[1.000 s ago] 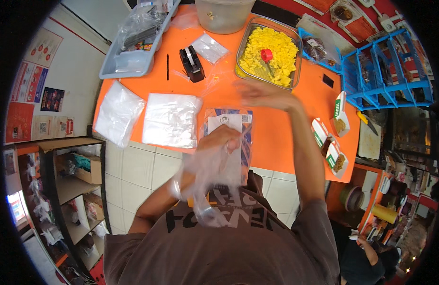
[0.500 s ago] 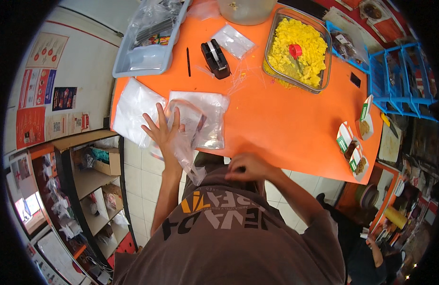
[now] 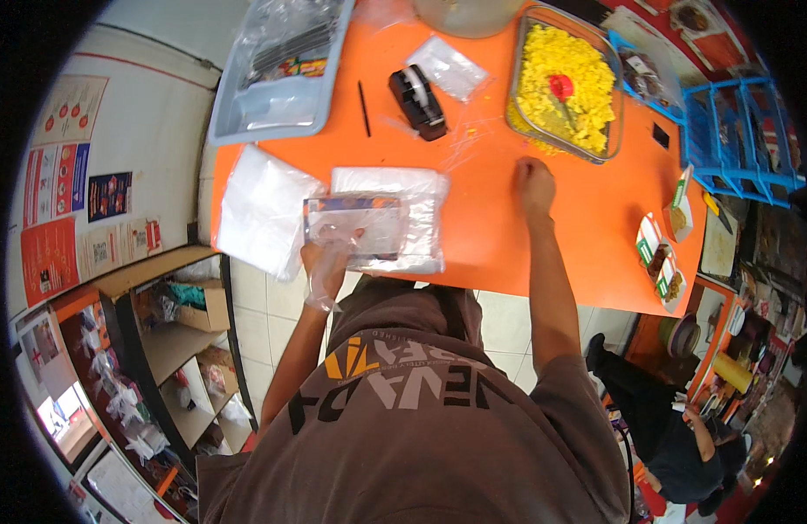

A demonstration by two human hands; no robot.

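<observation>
My left hand grips a clear plastic bag with a dark-bordered print on it, near the table's front edge. Loose film from it hangs around my wrist, and part of my fingers is behind the plastic. Beneath it lies a stack of clear bags, with another pile of whitish plastic bags to the left. My right hand is closed above the orange table, just short of a glass tray of yellow rice with a red-handled utensil in it. Whether my right fingers hold anything is hidden.
A black tape dispenser, a black pen and a flat clear packet lie mid-table. At left is a pale blue tub; at right, several food boxes and a blue rack. Another person is at lower right.
My left hand has gone from spread fingers to a grip on the clear bag, whose print now lies flat. My right hand has moved from near my waist forward to beside the rice tray.
</observation>
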